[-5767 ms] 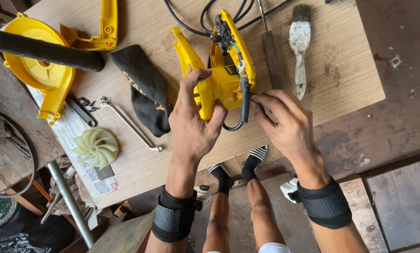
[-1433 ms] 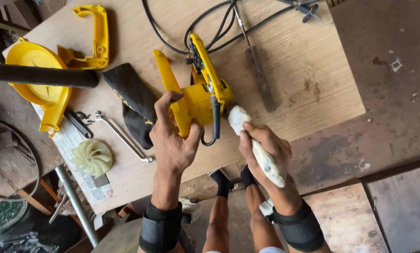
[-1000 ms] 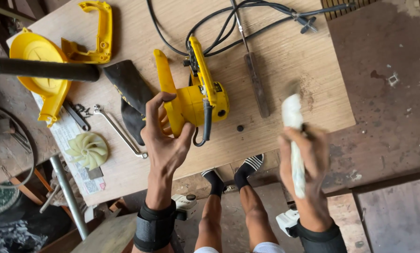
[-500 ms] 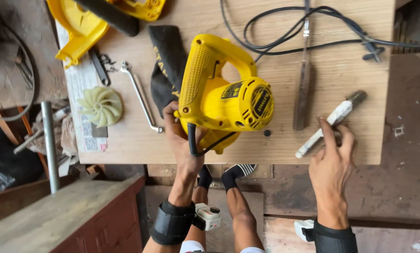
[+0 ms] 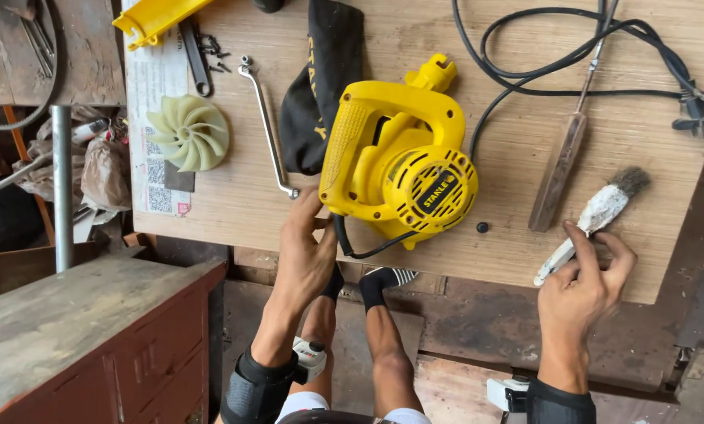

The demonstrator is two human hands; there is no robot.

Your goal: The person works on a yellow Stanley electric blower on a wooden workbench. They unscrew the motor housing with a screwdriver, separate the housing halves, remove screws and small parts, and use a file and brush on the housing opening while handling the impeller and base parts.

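Head view: left hand [image 5: 305, 251] grasps the yellow blower [image 5: 395, 169] by its handle base, lying on the plywood counter [image 5: 493, 267]; right hand [image 5: 583, 286] pinches a white-handled brush [image 5: 591, 220] near the edge. Best keep the blower steady and flat. Wrench [image 5: 267, 126], black bag [image 5: 320, 86], pale fan impeller [image 5: 189, 132] lie alongside; worn wooden floor below.

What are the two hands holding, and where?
The left hand grips the yellow blower at its handle's lower end. The right hand touches the paintbrush handle.
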